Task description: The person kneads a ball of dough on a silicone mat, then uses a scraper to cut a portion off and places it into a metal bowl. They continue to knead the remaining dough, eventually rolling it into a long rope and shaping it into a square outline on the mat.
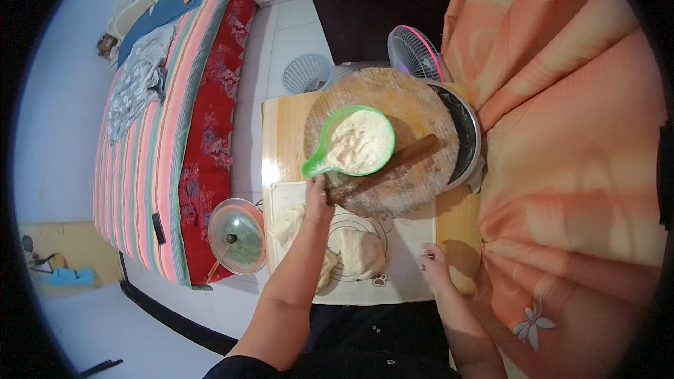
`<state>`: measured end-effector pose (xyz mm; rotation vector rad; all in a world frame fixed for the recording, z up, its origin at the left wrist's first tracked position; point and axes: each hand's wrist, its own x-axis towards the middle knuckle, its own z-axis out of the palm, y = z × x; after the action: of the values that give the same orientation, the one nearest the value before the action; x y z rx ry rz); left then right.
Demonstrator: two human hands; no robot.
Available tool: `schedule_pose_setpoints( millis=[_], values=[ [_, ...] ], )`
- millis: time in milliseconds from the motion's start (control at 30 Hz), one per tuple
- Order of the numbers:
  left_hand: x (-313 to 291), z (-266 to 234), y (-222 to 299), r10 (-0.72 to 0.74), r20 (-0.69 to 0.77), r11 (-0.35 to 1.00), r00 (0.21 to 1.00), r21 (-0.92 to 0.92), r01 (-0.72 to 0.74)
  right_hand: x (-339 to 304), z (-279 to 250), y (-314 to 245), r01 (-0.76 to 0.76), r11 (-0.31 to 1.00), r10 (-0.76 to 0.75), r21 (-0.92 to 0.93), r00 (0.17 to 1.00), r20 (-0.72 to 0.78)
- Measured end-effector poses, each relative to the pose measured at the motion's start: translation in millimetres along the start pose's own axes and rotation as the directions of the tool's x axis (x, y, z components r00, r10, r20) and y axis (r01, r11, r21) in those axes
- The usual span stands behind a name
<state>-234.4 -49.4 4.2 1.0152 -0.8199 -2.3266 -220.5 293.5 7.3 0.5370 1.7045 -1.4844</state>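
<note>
My left hand (318, 195) is closed at the handle end of a green bowl-shaped scoop (388, 142), which is filled with pale flour (359, 142). The scoop is above a round, flour-dusted wooden board (351, 91). Across the board lies a brown rolling pin (414, 158), partly hidden by the scoop. Nearer me, a lump of dough (362, 254) rests on a white mat (407, 284) with printed circles. More dough (286, 226) lies to its left, partly behind my left forearm. My right hand (432, 261) has curled fingers by the mat's right edge; what they hold, if anything, is hidden.
A dark round pan (469, 133) with a pale rim shows under the board's right side. On the left stand a glass-lidded pot (239, 236) and a striped bed (161, 161). A basket (307, 74) and fan (414, 52) are beyond the table; an orange curtain (576, 161) hangs right.
</note>
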Motion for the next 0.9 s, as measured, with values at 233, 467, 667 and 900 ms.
schedule_pose_setpoints(
  millis=[233, 467, 667, 900],
  values=[
    [11, -75, 91, 0.024, 0.052, 0.999, 0.998, 0.032, -0.026, -13, 83, 32, 0.224, 0.887, -0.208, -0.403, 0.975, 0.085],
    [8, -165, 162, 0.115, -0.034, 0.989, 0.993, 0.097, -0.111, -39, 139, 20, 0.321, 0.637, -0.225, -0.701, 0.947, 0.229],
    [-14, -186, 186, 0.202, 0.003, 0.979, 0.979, 0.024, -0.202, -28, 182, 30, 0.095, 0.425, -0.266, -0.900, 0.964, -0.024],
    [-33, -182, 195, 0.252, -0.130, 0.968, 0.959, 0.052, -0.247, -4, 162, 2, 0.075, 0.499, -0.112, -0.864, 0.993, 0.021]
  ],
)
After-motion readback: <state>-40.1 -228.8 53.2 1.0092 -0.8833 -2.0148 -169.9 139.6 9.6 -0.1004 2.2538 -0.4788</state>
